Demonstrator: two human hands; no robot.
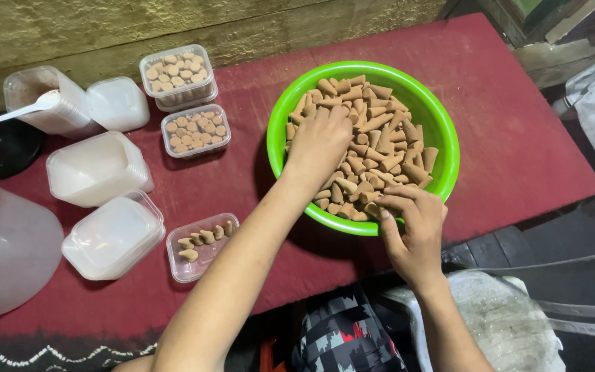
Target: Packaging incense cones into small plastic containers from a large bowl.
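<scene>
Two hands of mine are in one green bowl (442,131) at the upper middle of the frame. The bowl is heaped with tan cones (380,131), too many to count. My left hand (319,141) lies palm down on the pile with its fingers curled into the cones; I cannot tell whether it has closed on any. My right hand (413,231) is at the bowl's near rim, its fingertips pinched together on a few cones right at the edge.

Three small clear tubs hold cones. Two filled tubs (177,74) (195,129) sit at the upper left of the frame, packed upright. A third tub (201,246), left of centre below them, holds about seven cones along one side. Empty tubs stand in stacks (98,169) further left, with lids (113,233) piled in front. A white spoon (15,114) rests in one container at the far upper left, and a large cloudy jug (5,255) fills the left edge.

Everything sits on a dark red cloth (518,151). My left forearm crosses the frame between the part-filled tub and the bowl.
</scene>
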